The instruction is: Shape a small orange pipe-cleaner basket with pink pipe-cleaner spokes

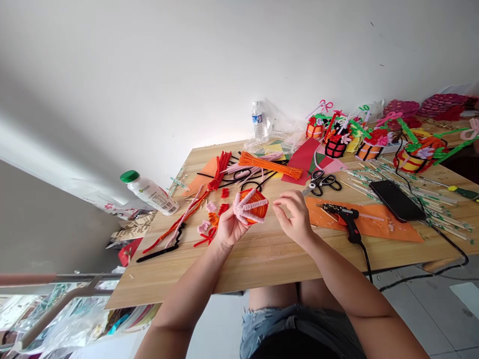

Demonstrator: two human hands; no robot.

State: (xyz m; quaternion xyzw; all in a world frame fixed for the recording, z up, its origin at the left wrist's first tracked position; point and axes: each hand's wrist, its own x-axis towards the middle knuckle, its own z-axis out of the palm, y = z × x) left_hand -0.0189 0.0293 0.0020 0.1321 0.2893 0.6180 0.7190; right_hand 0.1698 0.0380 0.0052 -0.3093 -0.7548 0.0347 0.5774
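My left hand (pixel 229 228) is closed around a small orange basket (pixel 261 195) wrapped in pipe cleaner. Pink pipe-cleaner strips (pixel 245 207) fan out over the basket from a bunched point near my left thumb. To the right of it, apart from the basket, my right hand (pixel 295 217) hovers with loosely curved fingers and nothing visible between them. Beyond my right hand lie black-handled scissors (pixel 318 184). A black hot glue gun (pixel 346 219) rests on an orange felt sheet (pixel 392 230) to the right.
Bundled orange pipe cleaners (pixel 271 164) and red ones (pixel 220 172) lie behind my hands. A white bottle with a green cap (pixel 149 193) stands left; a water bottle (pixel 257 122) is by the wall. Right are a phone (pixel 397 200), wrapped sticks (pixel 445 219) and several finished flower baskets (pixel 370 149).
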